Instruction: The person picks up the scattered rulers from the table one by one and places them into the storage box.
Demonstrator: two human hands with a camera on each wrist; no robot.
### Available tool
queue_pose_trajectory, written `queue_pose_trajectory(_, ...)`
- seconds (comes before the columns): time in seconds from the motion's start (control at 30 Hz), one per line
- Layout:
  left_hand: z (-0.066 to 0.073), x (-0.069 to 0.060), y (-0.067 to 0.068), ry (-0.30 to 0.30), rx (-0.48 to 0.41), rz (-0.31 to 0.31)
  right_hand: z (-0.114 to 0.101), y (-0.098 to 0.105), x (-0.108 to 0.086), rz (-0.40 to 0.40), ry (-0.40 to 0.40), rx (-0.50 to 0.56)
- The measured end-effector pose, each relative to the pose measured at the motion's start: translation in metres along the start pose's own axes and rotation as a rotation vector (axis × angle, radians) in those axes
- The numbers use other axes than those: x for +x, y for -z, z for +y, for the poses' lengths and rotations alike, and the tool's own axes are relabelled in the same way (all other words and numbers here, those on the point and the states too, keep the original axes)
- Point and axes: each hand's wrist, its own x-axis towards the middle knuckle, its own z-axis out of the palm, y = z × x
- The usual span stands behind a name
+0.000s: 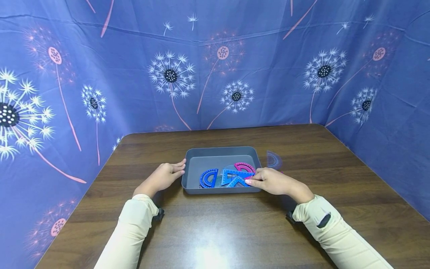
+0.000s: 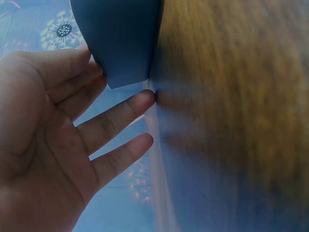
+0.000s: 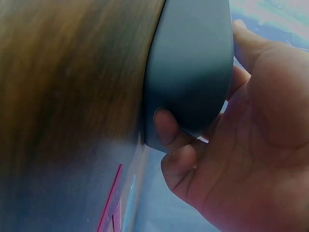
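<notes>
A grey tray [image 1: 218, 190] lies on the table between both hands. My left hand [image 1: 164, 175] touches its left wall with fingers mostly straight; in the left wrist view the lower two fingers [image 2: 123, 157] are spread below the tray's corner. My right hand [image 1: 273, 181] reaches over the right rim, thumb and forefinger tips at a blue set square [image 1: 237, 182]. In the right wrist view two bent fingers [image 3: 166, 128] lie against the outer wall; the tips inside are hidden. Also in the tray are a blue protractor [image 1: 209, 178], a pink protractor [image 1: 244, 166] and another blue set square [image 1: 231, 173].
On the table [image 1: 174, 231], right of the tray, lies a clear protractor [image 1: 273, 160]. A pink piece [image 3: 110, 198] shows beside the tray in the right wrist view, mostly hidden by my hand in the head view. A blue dandelion-print cloth [image 1: 208, 89] hangs behind the table.
</notes>
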Motion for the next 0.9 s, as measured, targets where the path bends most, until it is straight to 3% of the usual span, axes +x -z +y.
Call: queue_pose_trajectory(0.9,0.0013,-0.0013,-0.0003,0.000,0.016,0.000,0.0002,0.0004,-0.0020,0.014,0.010,-0.020)
